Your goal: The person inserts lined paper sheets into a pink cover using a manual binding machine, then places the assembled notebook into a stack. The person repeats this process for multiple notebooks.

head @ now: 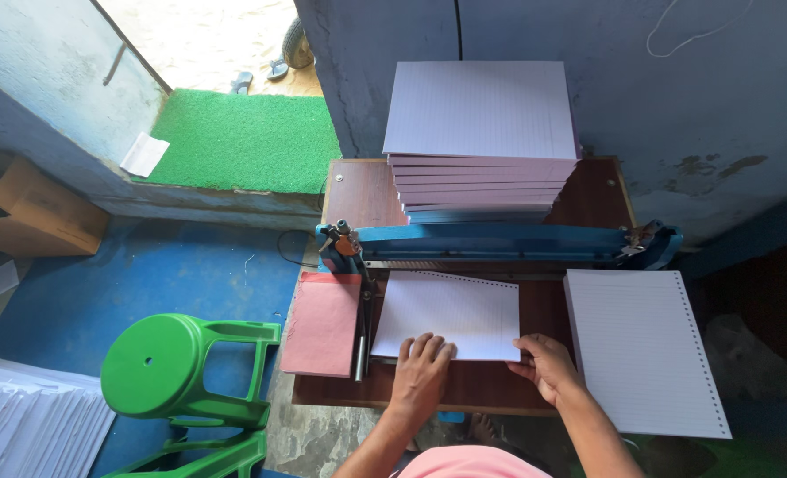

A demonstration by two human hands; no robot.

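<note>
Workbench (601, 190) of dark brown wood against a blue-grey wall, seen from above. Tall stack of ruled sheets (480, 111) at the back, leaning slightly. Blue punching machine (500, 241) across the bench from side to side, with a lever handle (361, 332) at its left end. Loose pile of punched ruled paper (646, 350) on the right, overhanging the front edge. Pink card cover (323, 323) on the left, just beside the handle. Green plastic stool (177, 363) on the blue floor, well apart to the left.

Small sheaf of white paper (451, 312) in the middle, far edge just at the machine's slot, a row of holes already showing along that edge. Left hand (422, 370) flat on the sheaf's near left corner, fingers spread and pressing down. Right hand (544, 363) at the near right corner, thumb and fingers pinching the edge.

Best handled, by judgement: squaring the sheets first, pushing evenly with both hands so the far edge meets the slot straight, keeping the left palm firm against slipping, keeping fingertips clear of the blue bar.
</note>
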